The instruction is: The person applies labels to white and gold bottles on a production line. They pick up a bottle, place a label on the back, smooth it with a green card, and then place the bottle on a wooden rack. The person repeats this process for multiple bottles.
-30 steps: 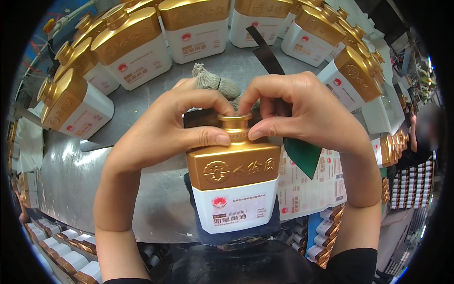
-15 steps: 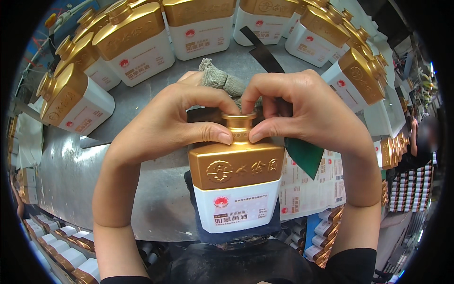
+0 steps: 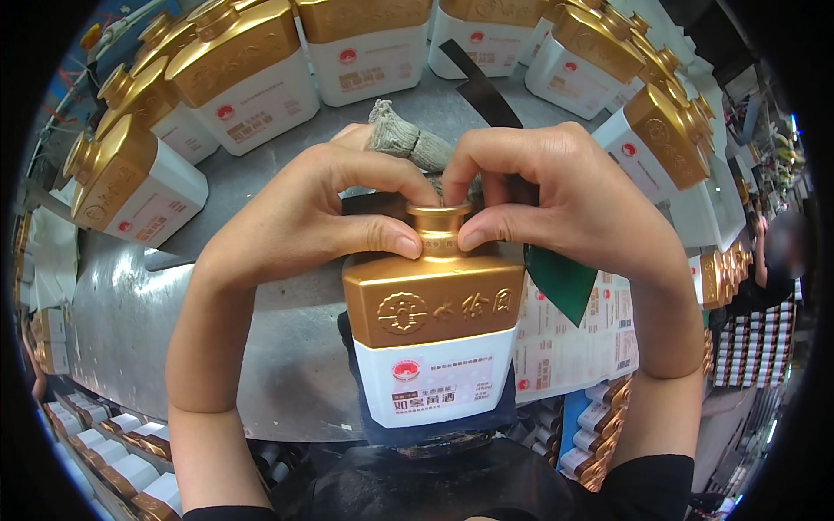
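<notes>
A flat, gold-shouldered white bottle (image 3: 439, 369) faces me at the middle, tilted back on a dark cloth pad (image 3: 404, 436). Its narrow gold neck sits between my two hands. My left hand (image 3: 326, 204) grips the neck from the left, thumb on the front and fingers curled behind. From the right, my right hand (image 3: 543, 187) does the same, its thumb tip also pressed to the neck. The fingertips behind the neck are partly hidden. A grey knitted cloth bundle (image 3: 408, 143) lies just beyond the hands.
More gold-and-white bottles (image 3: 261, 113) stand in an arc along the far side of the metal table (image 3: 130, 321). A black strip (image 3: 482, 91) and a green pointed piece (image 3: 563, 288) lie around my right hand. A label sheet (image 3: 582, 334) is on the right.
My thumbs have shifted slightly on the neck, the left one a little to the left. The bottle and both hands otherwise hold nearly the same place.
</notes>
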A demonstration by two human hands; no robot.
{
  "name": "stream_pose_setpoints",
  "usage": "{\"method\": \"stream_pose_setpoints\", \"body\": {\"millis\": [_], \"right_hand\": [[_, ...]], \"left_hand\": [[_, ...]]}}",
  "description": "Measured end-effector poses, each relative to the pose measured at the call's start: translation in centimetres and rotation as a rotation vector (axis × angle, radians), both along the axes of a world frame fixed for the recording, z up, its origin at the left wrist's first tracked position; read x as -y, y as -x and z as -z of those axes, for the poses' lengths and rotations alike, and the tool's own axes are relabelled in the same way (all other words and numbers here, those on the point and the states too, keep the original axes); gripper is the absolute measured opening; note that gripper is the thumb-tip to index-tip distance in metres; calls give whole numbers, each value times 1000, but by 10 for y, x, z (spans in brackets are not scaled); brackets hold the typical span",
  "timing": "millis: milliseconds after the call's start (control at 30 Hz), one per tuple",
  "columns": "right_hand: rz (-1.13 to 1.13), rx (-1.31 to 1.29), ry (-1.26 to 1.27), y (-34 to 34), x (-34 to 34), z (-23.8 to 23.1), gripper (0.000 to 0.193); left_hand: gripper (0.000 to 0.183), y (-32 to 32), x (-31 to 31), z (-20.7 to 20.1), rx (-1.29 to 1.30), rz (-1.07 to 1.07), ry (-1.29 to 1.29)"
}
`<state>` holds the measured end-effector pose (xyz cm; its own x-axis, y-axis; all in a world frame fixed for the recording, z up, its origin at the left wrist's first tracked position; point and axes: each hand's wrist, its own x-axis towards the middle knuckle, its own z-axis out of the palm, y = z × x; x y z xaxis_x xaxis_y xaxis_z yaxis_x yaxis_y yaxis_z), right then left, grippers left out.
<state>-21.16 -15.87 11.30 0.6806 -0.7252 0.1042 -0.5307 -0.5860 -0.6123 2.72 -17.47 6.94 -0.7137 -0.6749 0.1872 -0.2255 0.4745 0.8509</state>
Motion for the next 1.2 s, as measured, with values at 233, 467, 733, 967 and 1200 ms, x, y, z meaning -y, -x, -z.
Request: {"method": "stream_pose_setpoints", "body": {"millis": [233,467,733,967,1200], "right_hand": [[-89,68,74,6,6,6,24],[-38,-20,-13,1,1,-3,22],[229,292,-68,26,-31,1,20],[536,391,-268,54,-117,27,22],[572,460,-344,75,-154,45,25]], "left_hand": [[33,0,1,2,34,-19,25],[35,-1,4,-4,88,24,-48],[44,-22,-34,5,-343,-273,158],[49,-12,-69,1,77,-288,501],[53,27,-72,-29,596,-192,916]]}}
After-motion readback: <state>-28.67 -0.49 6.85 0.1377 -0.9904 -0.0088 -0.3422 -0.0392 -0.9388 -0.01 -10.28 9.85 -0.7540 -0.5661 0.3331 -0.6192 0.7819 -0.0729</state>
